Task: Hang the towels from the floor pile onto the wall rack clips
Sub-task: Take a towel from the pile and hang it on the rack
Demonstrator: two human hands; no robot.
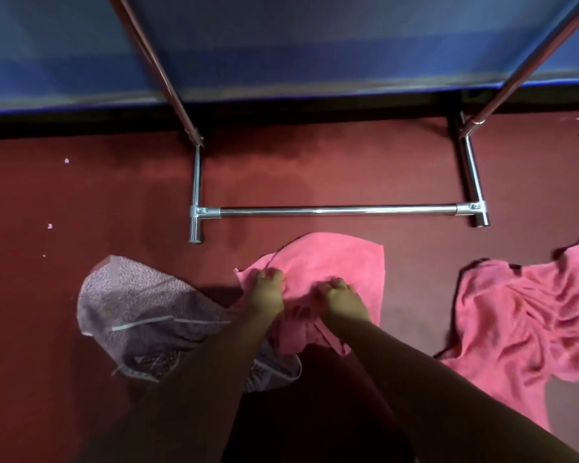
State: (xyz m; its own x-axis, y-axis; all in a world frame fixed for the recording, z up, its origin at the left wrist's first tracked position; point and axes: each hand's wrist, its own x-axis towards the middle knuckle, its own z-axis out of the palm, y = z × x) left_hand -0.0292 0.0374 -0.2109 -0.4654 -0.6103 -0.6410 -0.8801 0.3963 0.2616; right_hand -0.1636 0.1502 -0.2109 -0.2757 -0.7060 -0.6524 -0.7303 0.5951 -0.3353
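Pink towel (341,259): lying bunched on the red floor (81,195), just on the near side of the rack's bottom bar (338,210) and well short of the floor's far edge under the blue wall (315,45).
Left grip (268,289): fingers are curling into the towel's left edge, close to a corner, and pinching cloth.
Right grip (340,295): fingers are curling into a fold near the towel's middle, just beside the left grip, and holding cloth.
Towel against the grips: most of the cloth is spreading beyond the fingertips toward the bar and off to the right. A crumpled tail is trailing back under the wrists toward the person.
Step in hand: the person is probably gathering this towel to lift it off the floor.
Doing it well: the right grip is sitting mid-cloth, so sliding it out along the top edge to the far corner looks wise. Holding both corners would let the towel hang flat and offer a clean edge to a clip.
Risk: the trailing tail is lying close to the patterned cloth (137,309) on the left and may be dragging it along.
Clips: not showing in this view, so their height is unknown.
Second pink towel (522,315): lying rumpled toward the floor's right side, well apart from both grips.
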